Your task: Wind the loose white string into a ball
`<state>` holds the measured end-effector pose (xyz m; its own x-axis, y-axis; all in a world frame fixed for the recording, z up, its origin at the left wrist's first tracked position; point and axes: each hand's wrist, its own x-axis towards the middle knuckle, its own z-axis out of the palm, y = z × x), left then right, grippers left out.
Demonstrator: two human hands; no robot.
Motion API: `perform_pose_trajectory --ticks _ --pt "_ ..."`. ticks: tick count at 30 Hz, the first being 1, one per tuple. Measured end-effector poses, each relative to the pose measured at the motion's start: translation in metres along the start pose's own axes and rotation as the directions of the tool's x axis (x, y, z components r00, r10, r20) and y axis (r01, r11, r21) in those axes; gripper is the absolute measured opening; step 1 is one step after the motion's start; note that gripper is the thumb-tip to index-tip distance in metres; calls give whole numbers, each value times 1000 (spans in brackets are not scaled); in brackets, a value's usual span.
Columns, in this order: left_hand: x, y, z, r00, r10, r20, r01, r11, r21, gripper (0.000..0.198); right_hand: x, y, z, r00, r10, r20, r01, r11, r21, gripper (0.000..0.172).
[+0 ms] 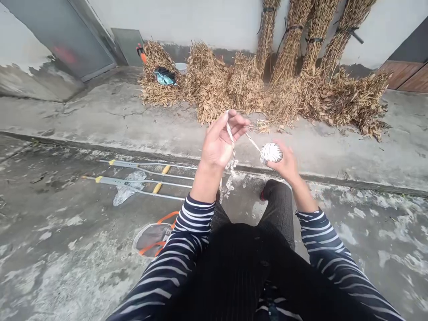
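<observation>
The black garment (pixel 234 272) bordered my view's lower middle. Beyond it, I had the left hand (pixel 222 140) holding white cord (pixel 254 142), the right hand (pixel 284 162) grasping its ball (pixel 271 153), a cord-spanned gap between. The concrete ledge (pixel 351 156) edge ran below; dried stalks (pixel 214 84) stood ahead, crutches (pixel 115 181) leftward.

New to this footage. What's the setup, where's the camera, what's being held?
No machine here: these are a person's two bare hands. The single picture comes from a camera worn on the head, looking forward and down. The left hand holds a white cord, which runs to the ball of cord in the right hand. On the ground to the left lie crutches and an orange-handled bag; dried plant bundles line the wall.
</observation>
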<state>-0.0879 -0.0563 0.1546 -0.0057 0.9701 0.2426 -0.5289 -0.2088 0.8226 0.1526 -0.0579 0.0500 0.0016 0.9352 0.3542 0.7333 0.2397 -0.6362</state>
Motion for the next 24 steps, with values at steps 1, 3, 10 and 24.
perform_pose_trajectory --ticks 1,3,10,24 --pt "2 -2 -4 1000 6 -6 -6 999 31 32 -3 1 1 999 36 -18 -36 999 4 80" --pt "1 -4 -19 1000 2 -9 -1 996 90 33 -6 3 -4 993 66 -103 -68 998 -18 77" --pt "-23 -54 -111 945 -301 -130 306 665 681 25 1 -7 -53 868 -177 -464 61 965 -254 67" --pt "-40 -130 26 925 -342 167 292 919 267 25 10 -45 -54 859 -381 -342 258 899 -355 71"
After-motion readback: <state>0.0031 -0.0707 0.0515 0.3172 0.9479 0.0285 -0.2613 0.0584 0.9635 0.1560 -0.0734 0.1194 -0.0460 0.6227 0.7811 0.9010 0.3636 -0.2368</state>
